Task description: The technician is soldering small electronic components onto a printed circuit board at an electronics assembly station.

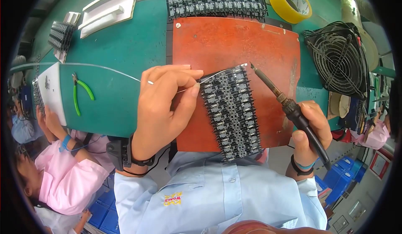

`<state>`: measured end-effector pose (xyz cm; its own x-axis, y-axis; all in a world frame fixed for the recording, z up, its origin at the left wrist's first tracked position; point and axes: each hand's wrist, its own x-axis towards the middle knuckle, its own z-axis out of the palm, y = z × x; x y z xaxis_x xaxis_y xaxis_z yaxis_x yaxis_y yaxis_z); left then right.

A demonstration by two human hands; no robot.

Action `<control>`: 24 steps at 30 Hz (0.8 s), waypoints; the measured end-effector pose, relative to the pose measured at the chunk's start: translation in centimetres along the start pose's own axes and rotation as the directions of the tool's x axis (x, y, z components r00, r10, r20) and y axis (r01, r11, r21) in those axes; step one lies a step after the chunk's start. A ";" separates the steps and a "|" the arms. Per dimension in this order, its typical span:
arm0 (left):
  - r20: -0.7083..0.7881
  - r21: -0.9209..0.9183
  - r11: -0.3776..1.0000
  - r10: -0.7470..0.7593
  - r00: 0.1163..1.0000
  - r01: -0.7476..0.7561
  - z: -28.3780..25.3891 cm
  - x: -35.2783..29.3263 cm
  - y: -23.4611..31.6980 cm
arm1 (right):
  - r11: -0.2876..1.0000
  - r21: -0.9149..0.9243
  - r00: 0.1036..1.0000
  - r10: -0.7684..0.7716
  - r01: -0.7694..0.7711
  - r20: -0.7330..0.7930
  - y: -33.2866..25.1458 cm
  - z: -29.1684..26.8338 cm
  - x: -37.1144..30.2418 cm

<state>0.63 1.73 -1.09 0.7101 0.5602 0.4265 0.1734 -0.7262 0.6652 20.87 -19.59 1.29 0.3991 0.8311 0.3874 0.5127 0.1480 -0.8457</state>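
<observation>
A black circuit board panel [232, 112] with rows of small metal parts lies slantwise on the red-orange work board [274, 41], its near end reaching past that board's front edge. Thumb and forefinger of my left hand [157, 108] pinch a thin solder wire [100, 67], whose free end reaches over the panel's far edge. The wire trails off leftward. My right hand [312, 129] is closed around the handle of a soldering iron [297, 115]. Its tip points up and left, close beside the panel's far right corner; whether they touch I cannot tell.
More board panels [215, 2] lie at the far edge. A yellow tape roll [290, 3] and a black fan [337, 60] stand to the right. Green-handled cutters [81, 92] and white foam pieces [109, 10] lie leftward. A co-worker in pink [69, 171] sits at left.
</observation>
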 end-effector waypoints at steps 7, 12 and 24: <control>-0.014 0.006 0.992 -0.122 0.992 0.122 -1.1 -1.3 1.0 | 0.998 0.032 0.997 -0.060 0.058 0.053 -0.1 0.5 0.0; -0.087 0.077 0.997 -0.015 0.996 0.022 -1.1 -1.2 1.1 | 0.990 -0.094 0.984 -0.085 0.100 0.158 -0.7 1.1 0.4; -0.162 0.066 0.993 -0.083 0.983 0.095 -1.0 -1.2 0.9 | 0.995 -0.062 0.997 -0.077 0.079 0.022 -0.6 0.6 -2.2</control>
<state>-0.74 0.82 -0.42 0.5729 0.6761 0.4633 0.2852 -0.6944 0.6606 19.28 -21.20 0.72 0.3418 0.8284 0.4437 0.5886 0.1794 -0.7883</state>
